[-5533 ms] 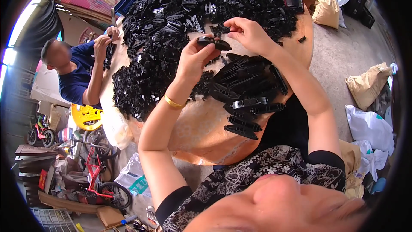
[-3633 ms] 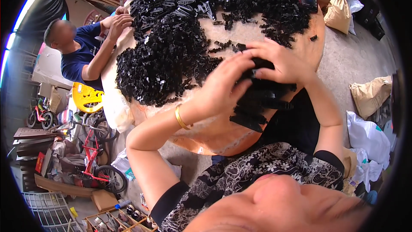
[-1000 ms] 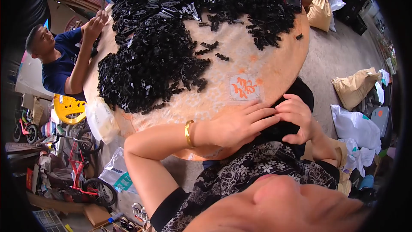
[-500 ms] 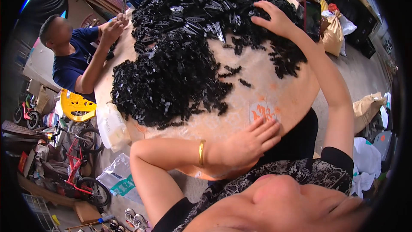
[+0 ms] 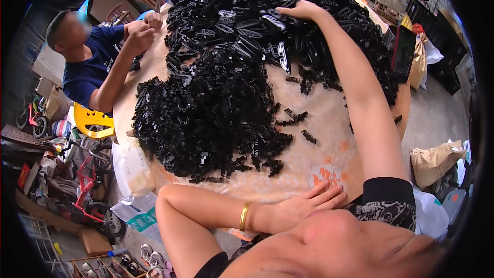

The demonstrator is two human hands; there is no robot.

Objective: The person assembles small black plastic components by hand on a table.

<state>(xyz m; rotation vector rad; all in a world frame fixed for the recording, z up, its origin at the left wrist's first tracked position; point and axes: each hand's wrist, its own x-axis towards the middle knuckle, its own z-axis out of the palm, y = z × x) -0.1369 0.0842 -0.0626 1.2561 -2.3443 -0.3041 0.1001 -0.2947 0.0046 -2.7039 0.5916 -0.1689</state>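
Note:
A big heap of small black plastic parts [image 5: 226,87] covers most of a round light-brown table [image 5: 329,149]. My right hand [image 5: 297,10] is stretched far out over the heap, fingers curled down into the parts at its far side. My left hand [image 5: 309,203] lies flat on the table's near edge, fingers spread, a gold bangle on the wrist. A few loose black parts [image 5: 293,118] lie on the bare tabletop between the heap and my left hand.
A person in a dark blue shirt [image 5: 98,67] sits at the table's left, both hands raised by the heap. A yellow stool [image 5: 90,118], small bicycles [image 5: 87,195], white sacks [image 5: 134,164] and brown bags [image 5: 437,159] stand on the floor around the table.
My hands gathered a bunch of black parts and drew it to the near edge. Then my right arm reached far out onto the heap while my left hand stayed flat at the near edge.

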